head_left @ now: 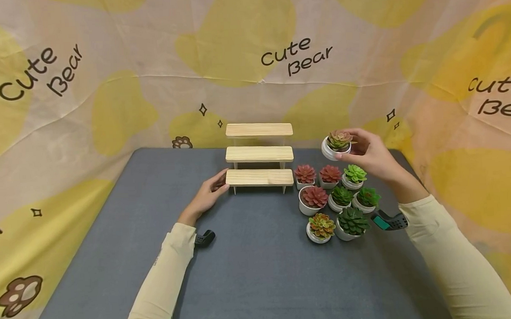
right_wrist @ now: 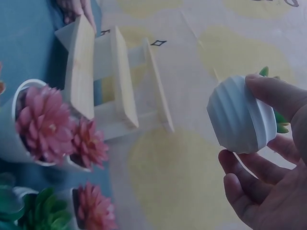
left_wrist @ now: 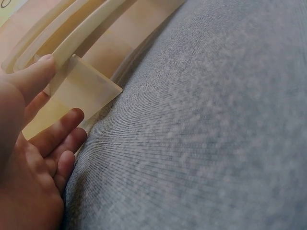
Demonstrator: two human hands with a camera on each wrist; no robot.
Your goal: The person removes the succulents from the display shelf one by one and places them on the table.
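My right hand [head_left: 371,153] holds a potted succulent [head_left: 339,141] with reddish-green leaves in a white pot, raised above the back right of the table. In the right wrist view thumb and fingers pinch its ribbed white pot [right_wrist: 240,115]. A three-tier wooden display stand [head_left: 259,177] with clear supports stands at the back centre. The left end of its lowest step is held by my left hand [head_left: 208,191]. Thumb and forefinger are at that end in the left wrist view, while the other fingers curl beside the clear side panel [left_wrist: 86,86].
Right of the stand several potted succulents stand close together, among them a red one [head_left: 313,197], a dark green one [head_left: 353,222] and an orange-green one [head_left: 321,226]. A grey cloth [head_left: 251,272] covers the table. Printed fabric [head_left: 234,47] hangs behind and at the sides.
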